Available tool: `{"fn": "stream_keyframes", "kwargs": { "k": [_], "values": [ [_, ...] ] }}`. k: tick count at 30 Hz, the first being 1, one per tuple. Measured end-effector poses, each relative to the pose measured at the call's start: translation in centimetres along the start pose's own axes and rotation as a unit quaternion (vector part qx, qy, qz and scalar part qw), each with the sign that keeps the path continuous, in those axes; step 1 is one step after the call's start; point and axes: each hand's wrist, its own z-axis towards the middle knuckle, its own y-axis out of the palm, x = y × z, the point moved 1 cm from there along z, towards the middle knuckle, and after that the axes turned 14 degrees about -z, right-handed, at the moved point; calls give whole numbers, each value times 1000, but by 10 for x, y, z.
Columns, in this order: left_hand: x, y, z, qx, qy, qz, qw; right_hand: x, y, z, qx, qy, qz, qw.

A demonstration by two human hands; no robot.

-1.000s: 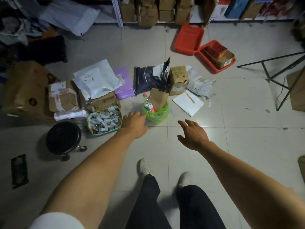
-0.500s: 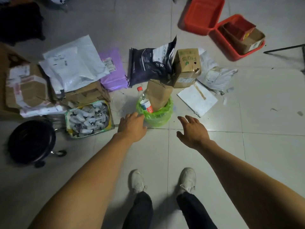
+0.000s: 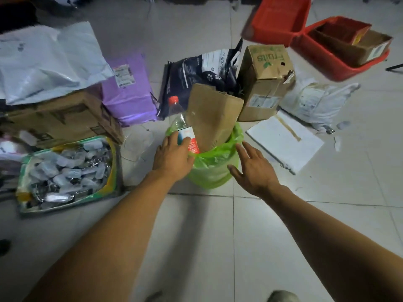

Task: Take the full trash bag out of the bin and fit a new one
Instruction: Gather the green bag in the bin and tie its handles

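Observation:
A small bin lined with a green trash bag stands on the tiled floor. A folded piece of brown cardboard and a clear plastic bottle with a red cap stick out of its top. My left hand rests at the bag's left rim, its fingers against the bottle's label. Whether it grips the bottle or the rim is unclear. My right hand hovers at the bag's right side with its fingers spread, holding nothing.
Around the bin lie a purple parcel, a dark pet-food bag, a "Fruits" carton, a white board, a tray of small packets and red bins. Bare tiles lie in front of me.
I have stepped closer and bent down. Both hands have moved forward from short of the bin to its two sides, the left one now touching the bottle and rim.

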Motion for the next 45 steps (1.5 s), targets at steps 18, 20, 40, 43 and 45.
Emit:
{"fn": "stream_keyframes", "kwargs": {
  "k": [18,20,40,43,45],
  "values": [
    [-36,40,-1,195,83,-176,961,1,38,15,207,-50,36,976],
    [-37,38,-2,201,93,-167,961,1,30,15,214,-38,46,975],
    [-53,31,14,210,-123,-222,944,6,49,46,-23,230,381,895],
    [-56,29,13,245,-122,-244,930,2,49,46,-75,232,466,850],
    [-59,29,12,258,-125,-261,922,0,48,45,-88,209,469,853]
  ]
}}
